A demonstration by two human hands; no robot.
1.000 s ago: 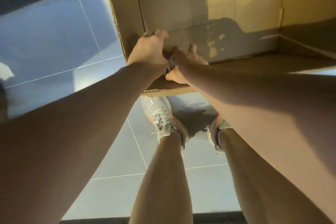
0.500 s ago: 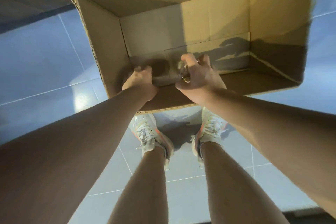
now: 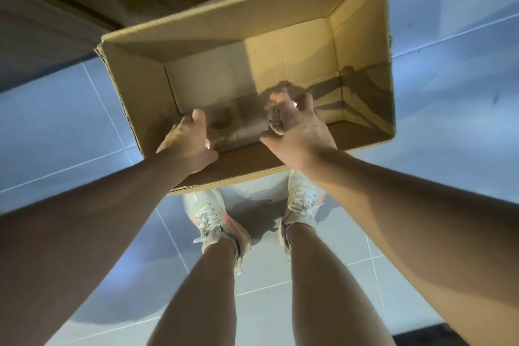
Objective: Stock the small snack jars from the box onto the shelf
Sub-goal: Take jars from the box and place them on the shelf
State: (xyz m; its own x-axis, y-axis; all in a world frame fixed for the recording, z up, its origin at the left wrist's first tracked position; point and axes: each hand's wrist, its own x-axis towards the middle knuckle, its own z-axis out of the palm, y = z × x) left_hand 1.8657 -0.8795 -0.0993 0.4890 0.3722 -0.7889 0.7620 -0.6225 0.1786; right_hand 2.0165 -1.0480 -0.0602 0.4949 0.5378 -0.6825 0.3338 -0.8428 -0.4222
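Both hands are gripping jars: right hand (image 3: 297,128) clutching a snack jar (image 3: 276,121), left hand (image 3: 188,143) closing on another, lifting from the now-empty cardboard box (image 3: 362,45).

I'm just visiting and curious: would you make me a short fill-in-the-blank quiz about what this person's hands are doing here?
1. Both hands reach into an open ____ box.
2. The right hand grips a small ____.
3. The box sits on a ____ floor.
4. Below the box, the person wears light lace-up ____.

Missing words: cardboard; jar; tiled; sneakers
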